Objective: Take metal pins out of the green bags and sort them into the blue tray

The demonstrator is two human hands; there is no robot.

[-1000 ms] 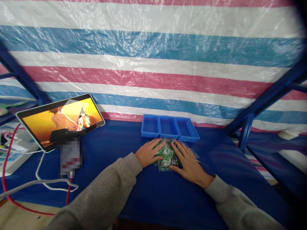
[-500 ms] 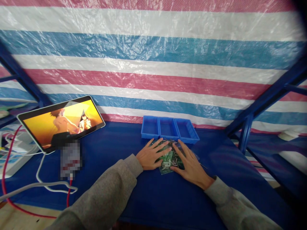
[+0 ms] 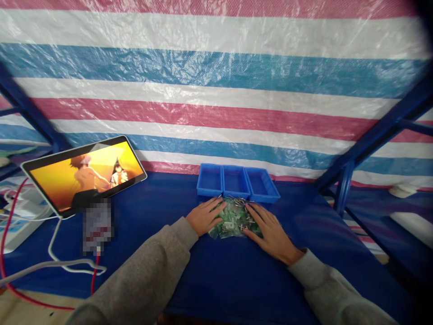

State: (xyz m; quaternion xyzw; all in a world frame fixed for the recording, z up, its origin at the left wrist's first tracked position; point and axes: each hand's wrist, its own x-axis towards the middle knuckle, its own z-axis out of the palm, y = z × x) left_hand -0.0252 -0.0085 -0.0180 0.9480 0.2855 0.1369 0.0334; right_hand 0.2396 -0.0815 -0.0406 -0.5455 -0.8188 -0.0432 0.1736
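A pile of small clear-green plastic bags [image 3: 232, 219] lies on the blue table [image 3: 216, 280], with thin silvery metal pieces, like screws or pins, in and over it. My left hand [image 3: 204, 216] rests on the pile's left side, fingers spread and pointing forward. Across from it, my right hand [image 3: 272, 231] lies against the right side, its fingers also apart over the bags' edge. Neither hand is closed round anything. Just behind the pile stand three joined blue trays, the left tray [image 3: 209, 180], the middle tray [image 3: 236, 181] and the right tray [image 3: 263, 186].
A tablet [image 3: 86, 174] playing a cartoon leans at the left, with a blurred-out object [image 3: 97, 225] before it. Red and white cables [image 3: 76, 262] run along the left near a power strip [image 3: 20, 230]. Striped plastic sheeting [image 3: 216, 113] hangs behind, between blue metal posts [image 3: 343, 185].
My left hand has shifted slightly left, away from the right one. More of the bags and metal pieces now shows between my hands, and the pile looks more spread out.
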